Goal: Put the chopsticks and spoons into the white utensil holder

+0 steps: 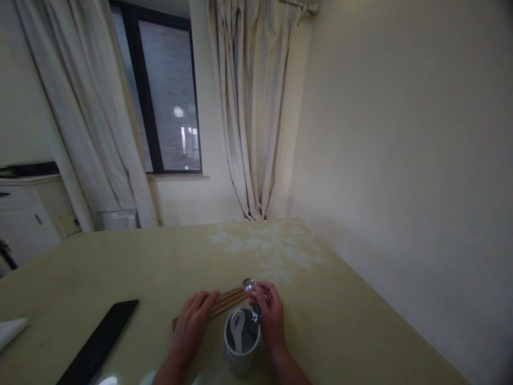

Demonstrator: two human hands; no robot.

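Pale yellow-green table (120, 262) with a faint white leaf print at the far end, pushed up to a cream wall on the right; curtains and a dark window behind. Black flat slab, looks like a phone or tablet (100, 342), lies well left of the hands, and a white paper corner (10, 331) sits at the far left edge. Nothing stands between the hands and the items. Bundle of brown chopsticks (224, 300) lies flat on the table just beyond the cup, angled up to the right. Left hand (194, 321) rests palm-down on the bundle's near-left end, fingers together and laid flat, not gripping. Right hand (270, 315) is at the cup's right rim, fingers curled and pinched on a metal spoon (256, 313); a second shiny spoon bowl (247, 284) shows at the chopsticks' far end, just beside the right fingertips, contact unclear. White cup (241, 355) stands upright between the two wrists, close to the near table edge. Inside it: a white ceramic spoon (237, 326), leaning against the left wall; the interior is otherwise dark.
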